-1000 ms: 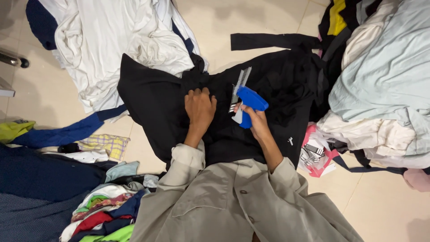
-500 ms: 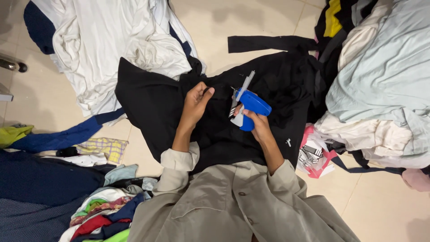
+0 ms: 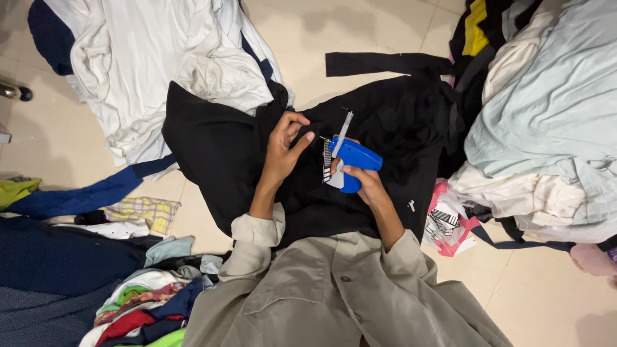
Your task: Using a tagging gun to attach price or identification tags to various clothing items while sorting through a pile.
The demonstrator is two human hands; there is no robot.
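The black garment (image 3: pixel 225 154) lies spread on the tiled floor, and over its middle the left hand (image 3: pixel 283 151) pinches a fold of the cloth, fingertips half buried in it. Just beside that hand, the right hand (image 3: pixel 363 183) is curled tight around a blue tagging gun (image 3: pixel 353 160), whose grip it hides; the needle tip is too fine to make out, and the white tag (image 3: pixel 329 168) is partly covered.

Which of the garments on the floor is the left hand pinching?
The black garment spread in the middle; the left hand pinches its fabric, unlike the white heap beyond.
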